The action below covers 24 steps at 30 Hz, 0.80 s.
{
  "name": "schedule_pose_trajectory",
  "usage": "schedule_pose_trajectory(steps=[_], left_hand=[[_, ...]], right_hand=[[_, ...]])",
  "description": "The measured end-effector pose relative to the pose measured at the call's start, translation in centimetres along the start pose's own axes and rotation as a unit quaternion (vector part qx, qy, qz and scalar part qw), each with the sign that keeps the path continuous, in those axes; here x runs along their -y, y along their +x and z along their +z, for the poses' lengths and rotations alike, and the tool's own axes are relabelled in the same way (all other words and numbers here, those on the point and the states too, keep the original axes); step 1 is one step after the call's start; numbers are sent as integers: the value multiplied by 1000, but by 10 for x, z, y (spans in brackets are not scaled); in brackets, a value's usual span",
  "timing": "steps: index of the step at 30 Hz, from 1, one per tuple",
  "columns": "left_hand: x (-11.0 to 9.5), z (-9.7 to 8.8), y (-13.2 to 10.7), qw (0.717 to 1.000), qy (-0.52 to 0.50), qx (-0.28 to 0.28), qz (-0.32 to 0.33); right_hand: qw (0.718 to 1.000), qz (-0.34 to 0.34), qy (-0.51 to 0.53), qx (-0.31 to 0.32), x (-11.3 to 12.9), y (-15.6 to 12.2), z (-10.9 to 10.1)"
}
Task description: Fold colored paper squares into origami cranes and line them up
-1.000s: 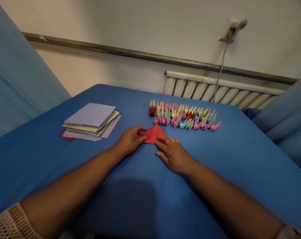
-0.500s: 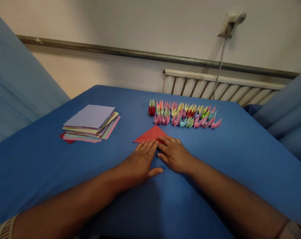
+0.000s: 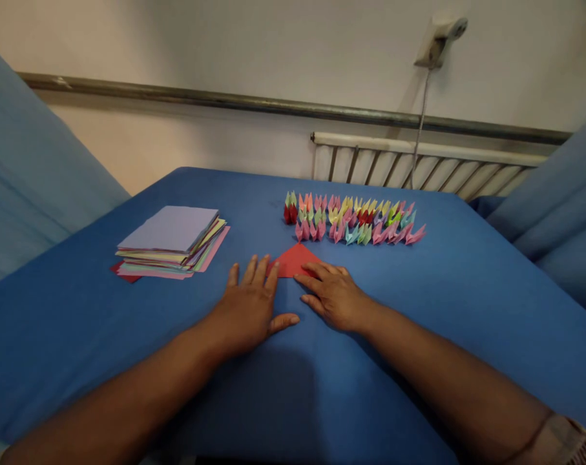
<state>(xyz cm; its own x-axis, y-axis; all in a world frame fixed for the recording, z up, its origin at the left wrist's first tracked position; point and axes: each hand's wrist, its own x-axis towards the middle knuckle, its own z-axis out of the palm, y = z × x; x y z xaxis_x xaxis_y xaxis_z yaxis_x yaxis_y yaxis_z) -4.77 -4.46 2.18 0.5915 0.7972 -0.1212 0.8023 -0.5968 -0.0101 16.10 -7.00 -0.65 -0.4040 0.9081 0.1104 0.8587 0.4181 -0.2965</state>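
A red paper folded into a triangle [image 3: 293, 260] lies flat on the blue table [image 3: 467, 303]. My left hand [image 3: 247, 307] lies flat with fingers stretched out, its fingertips over the triangle's left corner. My right hand [image 3: 332, 294] rests palm down with fingers flat on the triangle's lower right edge. Neither hand grips anything.
A stack of coloured paper sheets [image 3: 171, 240] sits to the left. Rows of several small folded paper pieces [image 3: 351, 221] stand behind the triangle. Beyond the table are a radiator [image 3: 418, 166], a wall rail and a wall socket with a cord [image 3: 431, 42]. Blue cloth hangs at both sides.
My left hand slid from the triangle's left corner down along its bottom edge, then left again, now lying flat with fingers out. My right hand stayed pressed on the right edge.
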Motion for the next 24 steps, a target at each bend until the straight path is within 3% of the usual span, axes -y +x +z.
schedule_pose_trajectory(steps=[2, 5, 14, 18, 21, 24], left_hand=[[-5, 7, 4, 997, -16, -19, 67], [-8, 16, 8, 991, -46, 6, 125], [-3, 11, 7, 990, -72, 34, 114], [-3, 11, 8, 990, -83, 16, 113], [-2, 13, 9, 990, -88, 4, 110], [-3, 13, 11, 991, -79, 12, 103]], right_hand=[[1000, -1, -1, 2, 0, 0, 0], [1000, -6, -6, 9, -1, -1, -1], [994, 41, -91, 47, 9, -16, -22], [985, 100, -130, 61, 3, -23, -33], [980, 142, -138, 27, -3, -22, -32], [981, 135, -139, -29, -1, -17, -24]])
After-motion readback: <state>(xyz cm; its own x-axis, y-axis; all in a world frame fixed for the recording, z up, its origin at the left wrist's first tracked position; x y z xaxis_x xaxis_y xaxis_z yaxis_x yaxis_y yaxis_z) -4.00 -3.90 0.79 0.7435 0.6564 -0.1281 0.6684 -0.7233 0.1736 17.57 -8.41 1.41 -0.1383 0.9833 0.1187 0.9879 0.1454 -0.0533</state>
